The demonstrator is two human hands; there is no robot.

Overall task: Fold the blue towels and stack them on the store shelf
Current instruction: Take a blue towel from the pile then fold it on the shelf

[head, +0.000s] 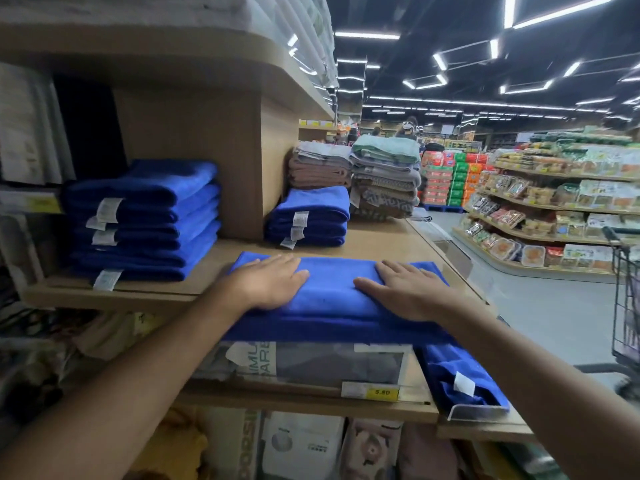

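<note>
My left grip (266, 282) and right grip (405, 292) both lie wide and flat, palms down and fingers straight. They press on the folded blue towel (329, 292) and clasp nothing. The towel lies across the front of the wooden shelf (381, 240), and its near edge hangs a little over the lip. My grips rest apart on it, one towards each end.

Behind my left grip, in the compartment left of the upright wooden divider (242, 161), stands a tall stack of blue towels (145, 220). They are folded, with white labels facing me. Right of the divider, on the same shelf, sits a shorter pile of blue towels (308, 216), also with labels to the front. Behind that pile are two piles of grey and brown towels (318, 168), and the farther one (384, 174) has a green towel on top.

Below the shelf edge lies a grey packaged item (311, 362) above a yellow price tag (381, 392). To its right, a loose blue towel (460, 379) with a white label is bunched behind a clear plastic lip (474, 410).

At the far right is the corner of a wire shopping cart (623, 289); I cannot tell what it holds. Across the aisle, curved shelves (554, 202) carry packaged food.
</note>
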